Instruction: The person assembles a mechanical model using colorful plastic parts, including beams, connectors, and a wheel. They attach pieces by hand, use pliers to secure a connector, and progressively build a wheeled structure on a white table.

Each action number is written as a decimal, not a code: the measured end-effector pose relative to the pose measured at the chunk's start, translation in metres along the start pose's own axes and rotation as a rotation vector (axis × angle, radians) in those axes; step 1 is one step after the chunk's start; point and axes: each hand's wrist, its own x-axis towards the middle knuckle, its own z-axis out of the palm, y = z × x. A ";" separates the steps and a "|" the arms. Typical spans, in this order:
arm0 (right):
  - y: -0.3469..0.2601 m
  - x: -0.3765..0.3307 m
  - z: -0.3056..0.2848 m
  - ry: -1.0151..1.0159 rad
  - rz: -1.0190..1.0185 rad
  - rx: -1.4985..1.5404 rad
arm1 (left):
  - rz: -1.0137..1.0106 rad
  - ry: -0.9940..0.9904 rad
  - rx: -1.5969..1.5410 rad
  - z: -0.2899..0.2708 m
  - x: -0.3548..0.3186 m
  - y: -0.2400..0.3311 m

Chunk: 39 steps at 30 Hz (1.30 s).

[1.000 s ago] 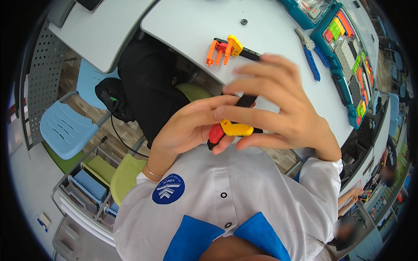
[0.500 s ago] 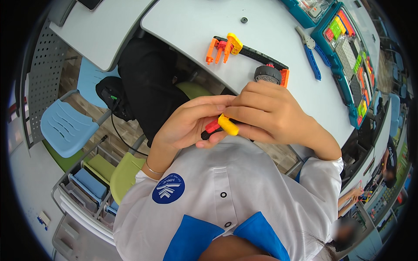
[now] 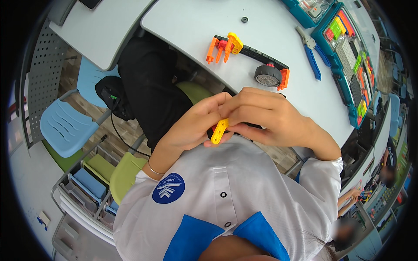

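In front of my chest, my left hand (image 3: 191,122) and my right hand (image 3: 274,116) meet with bent fingers round a small building-kit piece. Its yellow beam (image 3: 220,131), with round holes along it, slants down between them, and a bit of red shows behind it. My fingers cover most of the rest. Beyond the hands, a built part lies on the table: a long black beam (image 3: 259,55), a black wheel (image 3: 267,75) at its near end, and orange, red and yellow pieces (image 3: 227,47) at its far end.
The white table (image 3: 191,26) also bears a small dark round piece (image 3: 244,19), blue-handled pliers (image 3: 311,52) and a teal parts case (image 3: 355,65) filled with coloured pieces. Blue chairs (image 3: 69,128) and a black bag (image 3: 114,98) are at left. Another person's hands (image 3: 350,200) show far right.
The yellow beam has turned so its row of holes faces up, and its red and black parts are now mostly hidden. My right hand has drawn slightly back from the wheel.
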 end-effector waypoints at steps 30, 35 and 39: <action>0.007 0.006 -0.025 0.049 0.321 0.151 | 0.149 0.055 0.327 0.000 -0.013 0.017; 0.006 0.005 -0.023 0.056 0.341 0.136 | 0.143 0.087 0.394 0.005 -0.012 0.019; 0.006 0.004 -0.022 0.043 0.338 0.104 | 0.182 0.113 0.455 0.006 -0.012 0.018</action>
